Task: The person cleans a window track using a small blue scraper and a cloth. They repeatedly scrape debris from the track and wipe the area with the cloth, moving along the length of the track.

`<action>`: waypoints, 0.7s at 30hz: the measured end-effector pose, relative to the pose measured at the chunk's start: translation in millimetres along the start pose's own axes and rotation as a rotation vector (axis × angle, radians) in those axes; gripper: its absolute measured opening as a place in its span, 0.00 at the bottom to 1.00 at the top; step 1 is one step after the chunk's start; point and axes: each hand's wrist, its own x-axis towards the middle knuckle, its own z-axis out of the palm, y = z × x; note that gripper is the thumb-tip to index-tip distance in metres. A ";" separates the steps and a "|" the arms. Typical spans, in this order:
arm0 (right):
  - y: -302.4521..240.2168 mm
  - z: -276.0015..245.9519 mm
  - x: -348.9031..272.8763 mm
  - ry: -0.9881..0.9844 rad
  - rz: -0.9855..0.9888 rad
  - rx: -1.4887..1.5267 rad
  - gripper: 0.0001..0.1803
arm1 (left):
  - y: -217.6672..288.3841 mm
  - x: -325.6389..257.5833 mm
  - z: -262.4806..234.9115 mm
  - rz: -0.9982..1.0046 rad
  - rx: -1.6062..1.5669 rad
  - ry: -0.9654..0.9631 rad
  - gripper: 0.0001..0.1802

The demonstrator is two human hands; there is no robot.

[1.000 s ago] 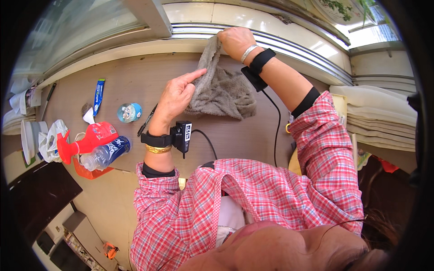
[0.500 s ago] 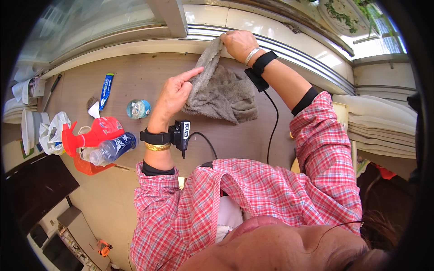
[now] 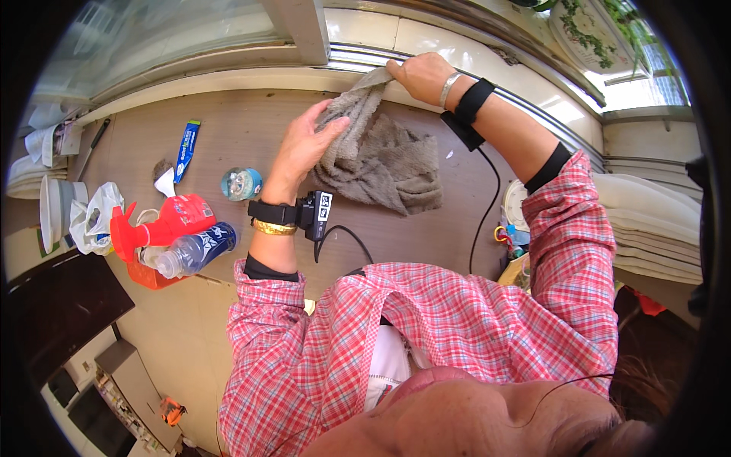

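A blue tube (image 3: 185,156) with a green end lies on the desk (image 3: 236,129). A small brush with a white handle (image 3: 164,183) is right by it. Near them sits a little round jar (image 3: 241,183), clear and blue. A red spray bottle (image 3: 183,217) is beside a clear bottle with a blue label (image 3: 202,247). A white plastic bag (image 3: 97,221) is close by. A big black screen (image 3: 65,316) is lower left, and green leaves (image 3: 590,38) show at the top right.
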 end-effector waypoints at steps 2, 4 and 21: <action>-0.3 -2.9 1.8 -0.005 -0.022 0.000 0.06 | -5.1 4.1 -4.9 0.016 -0.016 -0.013 0.19; -2.2 -2.6 3.2 0.009 -0.023 0.017 0.06 | -7.6 5.7 -11.4 -0.022 -0.069 0.034 0.18; -70.0 -5.9 81.8 0.099 -0.002 0.148 0.07 | -0.1 -7.2 -67.3 0.086 -0.417 0.521 0.15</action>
